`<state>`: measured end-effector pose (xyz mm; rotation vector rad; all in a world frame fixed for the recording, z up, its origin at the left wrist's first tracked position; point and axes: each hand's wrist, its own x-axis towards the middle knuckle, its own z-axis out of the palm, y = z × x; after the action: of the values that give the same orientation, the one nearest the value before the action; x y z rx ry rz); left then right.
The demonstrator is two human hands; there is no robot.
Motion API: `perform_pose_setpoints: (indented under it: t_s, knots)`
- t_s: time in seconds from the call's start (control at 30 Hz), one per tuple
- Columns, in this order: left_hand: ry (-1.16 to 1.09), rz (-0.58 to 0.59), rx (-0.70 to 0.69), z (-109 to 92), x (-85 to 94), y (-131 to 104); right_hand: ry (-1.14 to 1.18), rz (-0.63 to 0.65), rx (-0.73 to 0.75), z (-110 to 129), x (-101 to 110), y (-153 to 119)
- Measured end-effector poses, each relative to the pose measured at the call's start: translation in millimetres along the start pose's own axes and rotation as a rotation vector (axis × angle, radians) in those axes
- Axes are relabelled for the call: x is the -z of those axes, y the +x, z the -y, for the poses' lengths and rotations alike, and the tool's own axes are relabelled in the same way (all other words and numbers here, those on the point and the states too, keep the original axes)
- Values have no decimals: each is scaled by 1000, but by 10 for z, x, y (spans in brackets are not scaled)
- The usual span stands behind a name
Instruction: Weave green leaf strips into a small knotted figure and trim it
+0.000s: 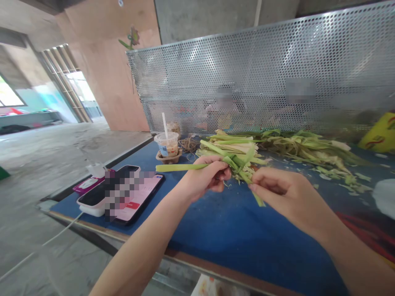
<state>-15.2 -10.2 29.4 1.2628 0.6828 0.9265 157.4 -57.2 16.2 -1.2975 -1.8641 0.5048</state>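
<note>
My left hand [203, 179] is closed around folded green leaf strips [236, 161]. A long pale-green end of them [177, 167] sticks out to the left past my wrist. With thumb and fingers, my right hand [285, 189] pinches the lower right end of the strips, just above the blue tabletop [216, 230]. Between the hands the strips cross and bend over one another; whether they are knotted I cannot tell. Right behind my hands lies a pile of pale green leaf stalks [226, 144].
A heap of drying leaves [296, 150] and scraps spreads along the back right. On the left are a drink cup [168, 144] with a straw, a pink-cased phone [92, 201] and a lit phone [142, 201]. A perforated metal panel [262, 70] stands behind.
</note>
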Motion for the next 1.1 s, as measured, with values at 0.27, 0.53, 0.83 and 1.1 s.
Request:
perform_pose_setpoints:
  t_s: [0.27, 0.53, 0.83, 1.1]
  knots:
    - [218, 87, -149, 48, -37, -34, 64, 82, -10, -23, -23, -12]
    - [238, -97, -209, 100, 6, 40, 61, 301, -123, 16, 109, -49]
    - [324, -92, -223, 78, -8, 17, 164, 277, -168, -89, 230, 39]
    - [359, -80, -311, 145, -129, 4, 773, -169, -119, -109, -85, 113]
